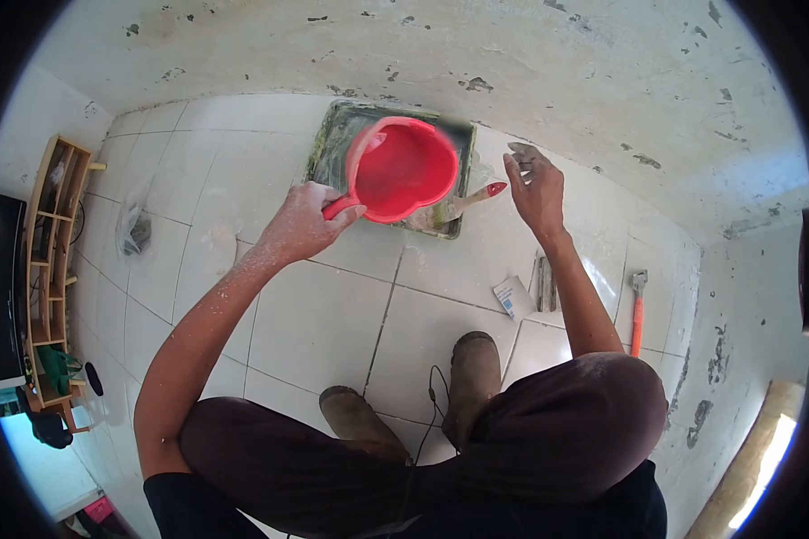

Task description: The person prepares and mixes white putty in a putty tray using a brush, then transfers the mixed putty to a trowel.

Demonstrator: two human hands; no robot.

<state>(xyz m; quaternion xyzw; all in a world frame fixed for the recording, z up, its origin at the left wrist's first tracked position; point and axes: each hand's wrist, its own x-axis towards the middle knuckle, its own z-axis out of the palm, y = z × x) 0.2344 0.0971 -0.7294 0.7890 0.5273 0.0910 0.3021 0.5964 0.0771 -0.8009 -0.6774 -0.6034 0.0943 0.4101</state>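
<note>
My left hand [312, 222], dusted with white powder, grips the short handle of a red plastic dipper [406, 171]. The dipper is over a dark rectangular tray [326, 144] smeared with pale residue, and its inside faces me. Across the tray's right front rim lies a paintbrush [478, 197], its red-tipped handle pointing right. Just beyond that tip, my right hand [537, 187] is off the floor with its fingers loosely bent and apart, holding nothing that I can see. Grey residue coats its fingertips.
A torn paper packet [515, 297] and a flat metal tool [546, 284] lie right of centre. Farther right is an orange-handled tool [638, 314]. A crumpled plastic bag [135, 229] and a wooden shelf [52, 260] are at left. The flaking wall [512, 63] rises behind the tray.
</note>
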